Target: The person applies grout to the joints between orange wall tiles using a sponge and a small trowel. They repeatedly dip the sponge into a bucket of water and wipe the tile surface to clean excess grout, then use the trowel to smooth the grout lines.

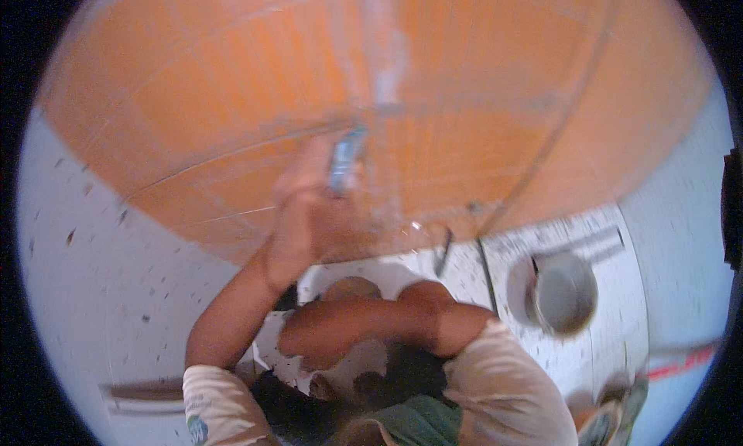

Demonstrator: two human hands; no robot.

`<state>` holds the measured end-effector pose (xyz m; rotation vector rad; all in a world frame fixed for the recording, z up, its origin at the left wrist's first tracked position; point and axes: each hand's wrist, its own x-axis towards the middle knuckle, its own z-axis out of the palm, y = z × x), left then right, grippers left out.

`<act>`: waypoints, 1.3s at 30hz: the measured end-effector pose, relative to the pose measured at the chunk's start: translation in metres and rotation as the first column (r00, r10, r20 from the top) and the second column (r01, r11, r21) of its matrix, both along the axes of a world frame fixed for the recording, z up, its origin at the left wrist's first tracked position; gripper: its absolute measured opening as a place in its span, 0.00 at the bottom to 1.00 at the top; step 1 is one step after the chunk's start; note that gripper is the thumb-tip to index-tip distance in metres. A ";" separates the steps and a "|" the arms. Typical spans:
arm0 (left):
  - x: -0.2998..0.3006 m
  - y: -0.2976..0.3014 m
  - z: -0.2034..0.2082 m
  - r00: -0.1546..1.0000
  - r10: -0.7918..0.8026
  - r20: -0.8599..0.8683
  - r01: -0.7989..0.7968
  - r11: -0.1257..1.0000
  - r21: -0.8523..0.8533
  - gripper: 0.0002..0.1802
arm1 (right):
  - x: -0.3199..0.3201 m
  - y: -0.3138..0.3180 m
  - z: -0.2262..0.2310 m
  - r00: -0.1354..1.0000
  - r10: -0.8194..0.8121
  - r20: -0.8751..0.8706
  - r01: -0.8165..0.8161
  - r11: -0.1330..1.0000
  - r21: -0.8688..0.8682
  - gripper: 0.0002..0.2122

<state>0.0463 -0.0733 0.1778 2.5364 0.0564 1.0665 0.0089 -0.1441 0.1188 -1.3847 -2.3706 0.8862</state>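
Note:
My left hand is raised in front of an orange tiled surface with grey joint lines and pale smears. Its fingers are closed on a narrow pale-blue tool; motion blur hides the exact kind. The tool's upper tip is close to a grey joint, though I cannot tell whether it touches. My right forearm lies folded across in front of my body, near my bent knees. At its left end my right hand is dim and blurred, with its fingers not distinct.
To the right, a whitish bucket stands on a white, speckled board. A dark curved strip is at the lower edge of the orange surface. Farther right lies a red strip. Pale flooring at the left has dark specks.

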 end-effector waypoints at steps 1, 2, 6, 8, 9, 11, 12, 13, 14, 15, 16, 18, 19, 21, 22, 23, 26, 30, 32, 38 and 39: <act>-0.006 0.005 0.001 0.993 0.105 -0.057 -0.107 0.994 -0.028 0.20 | 0.001 -0.005 0.003 0.999 0.036 -0.002 -0.036 0.999 -0.015 0.16; -0.005 0.009 -0.001 0.997 0.068 0.026 -0.066 0.996 -0.068 0.20 | 0.006 -0.013 0.010 0.998 -0.007 0.057 0.009 0.999 -0.045 0.16; -0.039 0.026 0.012 0.994 -0.043 0.096 0.074 0.937 -0.342 0.19 | 0.020 -0.033 -0.026 0.994 -0.071 -0.077 0.073 0.997 0.017 0.17; -0.064 0.036 -0.003 0.990 -0.023 0.140 0.080 0.906 -0.415 0.18 | 0.019 -0.031 -0.022 0.992 -0.071 -0.107 0.067 0.997 -0.042 0.16; -0.080 0.043 -0.009 0.995 0.037 0.097 0.014 0.880 -0.475 0.19 | 0.014 -0.040 -0.014 0.990 -0.071 -0.122 0.064 0.996 -0.063 0.16; -0.113 0.059 -0.017 0.991 0.135 -0.010 -0.115 0.801 -0.587 0.22 | 0.005 -0.040 -0.003 0.987 -0.057 -0.150 0.048 0.997 -0.065 0.14; -0.123 0.071 -0.018 0.986 0.165 0.012 -0.125 0.788 -0.603 0.23 | 0.006 -0.037 0.004 0.993 -0.060 -0.099 0.050 0.993 -0.108 0.16; -0.137 0.080 -0.019 0.979 0.203 0.012 -0.152 0.768 -0.623 0.23 | 0.007 -0.035 0.008 0.996 -0.054 -0.066 0.043 0.986 -0.159 0.18; -0.150 0.089 -0.016 0.971 0.238 0.011 -0.176 0.747 -0.641 0.24 | 0.009 -0.034 0.012 0.998 -0.047 -0.032 0.039 0.977 -0.210 0.19; -0.155 0.097 -0.018 0.970 0.245 0.002 -0.179 0.716 -0.675 0.24 | 0.016 -0.037 0.002 0.996 -0.078 -0.039 0.070 0.982 -0.177 0.20; -0.165 0.106 -0.020 0.966 0.256 -0.030 -0.199 0.665 -0.720 0.24 | 0.020 -0.040 -0.006 0.993 -0.104 -0.060 0.092 0.981 -0.170 0.20; -0.180 0.119 -0.018 0.975 0.218 -0.040 -0.123 0.385 -0.915 0.22 | 0.031 -0.039 0.009 0.990 -0.141 0.008 0.141 0.982 -0.123 0.19; -0.187 0.127 -0.023 0.986 0.165 -0.013 -0.070 0.342 -0.937 0.22 | 0.036 -0.039 0.010 0.972 -0.221 -0.084 0.205 0.965 -0.163 0.17; -0.198 0.133 -0.032 0.994 0.109 0.031 -0.006 0.326 -0.945 0.21 | 0.049 -0.046 -0.007 0.910 -0.343 -0.232 0.320 0.938 -0.130 0.15; -0.201 0.133 -0.035 0.992 0.117 0.040 -0.003 0.346 -0.938 0.21 | 0.052 -0.045 -0.007 0.899 -0.340 -0.277 0.340 0.939 -0.048 0.15; -0.206 0.132 -0.036 0.988 0.150 -0.034 -0.088 0.372 -0.924 0.21 | 0.056 -0.041 -0.009 0.889 -0.332 -0.316 0.358 0.933 0.028 0.14; -0.217 0.140 -0.053 0.991 0.136 -0.005 -0.058 0.384 -0.921 0.20 | 0.064 -0.040 -0.007 0.831 -0.484 -0.274 0.506 0.863 0.008 0.13; -0.230 0.157 -0.073 0.993 0.110 -0.031 -0.070 0.378 -0.923 0.16 | 0.083 -0.045 -0.005 0.763 -0.613 -0.206 0.571 0.788 -0.231 0.12; -0.234 0.173 -0.085 0.992 0.115 -0.058 -0.096 0.362 -0.927 0.16 | 0.091 -0.037 -0.017 0.779 -0.597 -0.193 0.525 0.788 -0.322 0.12; -0.225 0.147 -0.085 0.950 0.313 -0.016 -0.184 0.514 -0.838 0.42 | 0.088 0.011 -0.062 0.922 -0.359 0.143 0.385 0.892 -0.239 0.11; -0.232 0.153 -0.089 0.933 0.341 -0.111 -0.285 0.517 -0.807 0.32 | 0.083 0.014 -0.061 0.914 -0.360 0.188 0.396 0.893 -0.213 0.11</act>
